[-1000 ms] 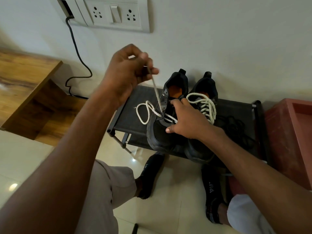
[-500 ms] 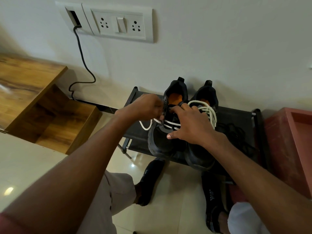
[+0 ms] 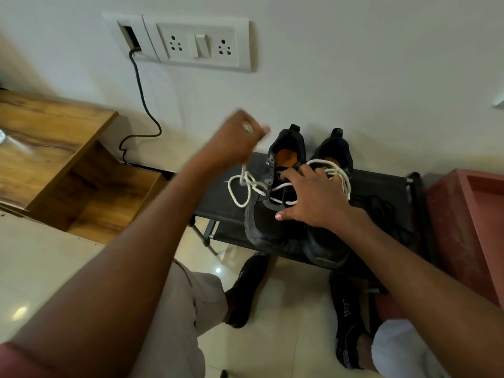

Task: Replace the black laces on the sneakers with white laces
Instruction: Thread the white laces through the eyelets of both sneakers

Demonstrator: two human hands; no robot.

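Beside sneakers (image 3: 275, 214), black laces (image 3: 381, 211) crowd the rack (image 3: 381, 181).

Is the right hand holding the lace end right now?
No, the right hand rests spread on the sneakers; the left hand pinches the white lace.

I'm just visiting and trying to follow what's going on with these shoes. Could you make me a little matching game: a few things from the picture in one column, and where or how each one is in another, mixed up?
Things:
1. left hand
2. right hand
3. black laces
4. black cable

States:
A. lying in a heap on the rack, right of the shoes
B. raised, pinching the white lace
C. hanging down the wall from the socket panel
D. spread over the left sneaker, steadying it

Pairs: 1-B, 2-D, 3-A, 4-C
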